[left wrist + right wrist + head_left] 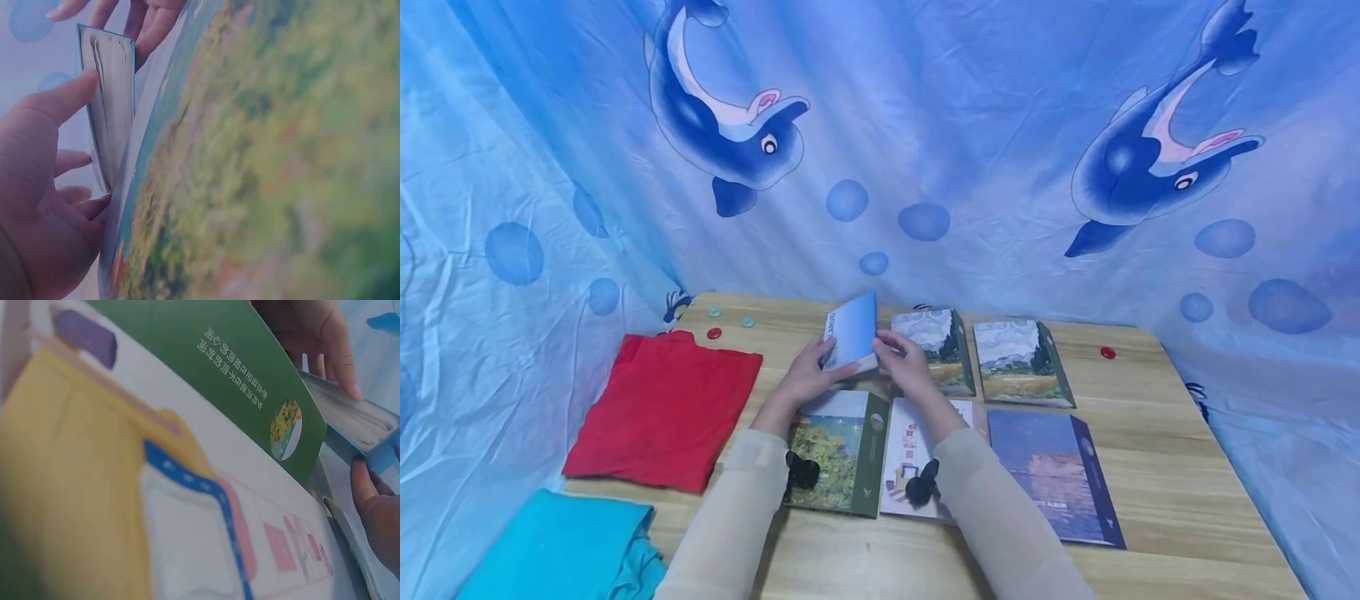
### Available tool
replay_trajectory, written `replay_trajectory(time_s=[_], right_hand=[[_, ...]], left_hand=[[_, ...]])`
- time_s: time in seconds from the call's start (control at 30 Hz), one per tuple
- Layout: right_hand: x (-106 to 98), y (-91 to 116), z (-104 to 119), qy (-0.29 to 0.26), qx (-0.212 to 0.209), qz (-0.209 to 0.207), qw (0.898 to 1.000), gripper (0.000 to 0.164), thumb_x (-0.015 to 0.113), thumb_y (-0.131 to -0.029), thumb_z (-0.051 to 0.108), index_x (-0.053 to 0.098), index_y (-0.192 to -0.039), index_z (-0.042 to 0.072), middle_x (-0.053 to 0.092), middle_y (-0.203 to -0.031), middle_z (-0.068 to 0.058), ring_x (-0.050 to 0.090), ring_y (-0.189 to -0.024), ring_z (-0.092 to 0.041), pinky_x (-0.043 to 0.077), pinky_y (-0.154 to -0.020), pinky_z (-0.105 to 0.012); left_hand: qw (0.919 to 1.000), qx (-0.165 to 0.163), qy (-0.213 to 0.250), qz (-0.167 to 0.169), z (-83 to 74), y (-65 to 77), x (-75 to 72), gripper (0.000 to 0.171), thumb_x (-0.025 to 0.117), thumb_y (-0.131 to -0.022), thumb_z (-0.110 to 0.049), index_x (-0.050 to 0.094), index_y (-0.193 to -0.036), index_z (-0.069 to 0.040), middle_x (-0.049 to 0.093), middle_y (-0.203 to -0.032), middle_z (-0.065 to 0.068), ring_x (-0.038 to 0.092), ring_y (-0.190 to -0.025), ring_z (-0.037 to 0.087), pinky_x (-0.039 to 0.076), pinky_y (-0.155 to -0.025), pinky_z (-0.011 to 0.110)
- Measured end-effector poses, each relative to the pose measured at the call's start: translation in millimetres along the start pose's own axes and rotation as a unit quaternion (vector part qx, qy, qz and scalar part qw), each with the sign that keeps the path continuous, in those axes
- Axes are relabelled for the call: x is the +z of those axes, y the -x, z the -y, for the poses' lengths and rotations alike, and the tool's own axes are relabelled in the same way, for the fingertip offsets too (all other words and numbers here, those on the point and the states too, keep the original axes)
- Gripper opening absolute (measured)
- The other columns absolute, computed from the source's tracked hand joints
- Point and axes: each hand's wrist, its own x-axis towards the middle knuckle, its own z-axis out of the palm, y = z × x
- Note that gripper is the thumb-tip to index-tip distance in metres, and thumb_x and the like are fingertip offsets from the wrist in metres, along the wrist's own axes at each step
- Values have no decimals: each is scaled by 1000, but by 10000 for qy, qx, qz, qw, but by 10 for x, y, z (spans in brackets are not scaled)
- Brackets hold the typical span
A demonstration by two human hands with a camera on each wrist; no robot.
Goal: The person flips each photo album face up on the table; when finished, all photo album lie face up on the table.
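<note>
Five albums (838,446), four buttons (1107,352), two folded cloths (662,408) over there — the left hand (811,373) and right hand (906,360) together grip one blue book (856,327), pages (115,94) inside.

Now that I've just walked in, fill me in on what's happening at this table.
A person is holding a blue book at a tilt, the left hand on one side and the right hand on the other. Just to its right lie two landscape-covered albums. Nearer the person are a green-edged album, a white-covered one and a purple album. Off to the left lie a red cloth and a turquoise cloth.
</note>
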Motion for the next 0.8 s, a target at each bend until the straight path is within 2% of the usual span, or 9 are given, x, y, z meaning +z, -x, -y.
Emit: replay_trajectory(time_s=[0.23, 0.37, 0.6, 0.7, 0.8], right_hand=[[10, -68, -37, -676, 824, -164, 9942, 62, 66, -100, 24, 42, -152, 0, 54, -144, -23, 58, -127, -36, 54, -100, -40], [-20, -79, -28, -879, 1081, -144, 9901, 60, 65, -101, 25, 43, -151, 0, 55, -143, -24, 58, -127, -37, 49, -106, -43], [-50, -55, 97, -584, 1268, -164, 9901, 59, 69, -97, 36, 53, -145, 6, 59, -140, -17, 60, -124, -36, 47, -105, -52], [-48, -52, 138, -511, 1173, -250, 9915, 60, 71, -95, 38, 56, -143, 6, 61, -138, -16, 62, -121, -35, 47, -106, -52], [-39, -53, 160, -523, 923, -327, 9938, 58, 72, -95, 37, 58, -140, 3, 63, -134, -17, 65, -116, -32, 50, -104, -47]], left_hand=[[9993, 195, -301, -41, -61, 0, 39, 88, 68, -91, -57, 33, -159, -12, 19, -167, 15, 18, -152, 39, 20, -122, 57], [9994, 259, -209, 3, -76, -6, 80, 87, 69, -91, -56, 34, -159, -13, 22, -166, 14, 21, -151, 37, 22, -122, 55], [9992, 232, 231, 249, -115, 14, 109, 92, 70, -88, -60, 32, -160, -18, 26, -165, 13, 29, -149, 36, 30, -120, 51], [9988, 244, 335, 274, -140, 20, 106, 91, 70, -88, -60, 33, -160, -17, 29, -164, 14, 34, -146, 39, 34, -117, 53], [9981, 283, 458, 291, -159, 19, 102, 88, 70, -89, -60, 36, -158, -17, 33, -162, 15, 37, -144, 41, 37, -114, 56]])
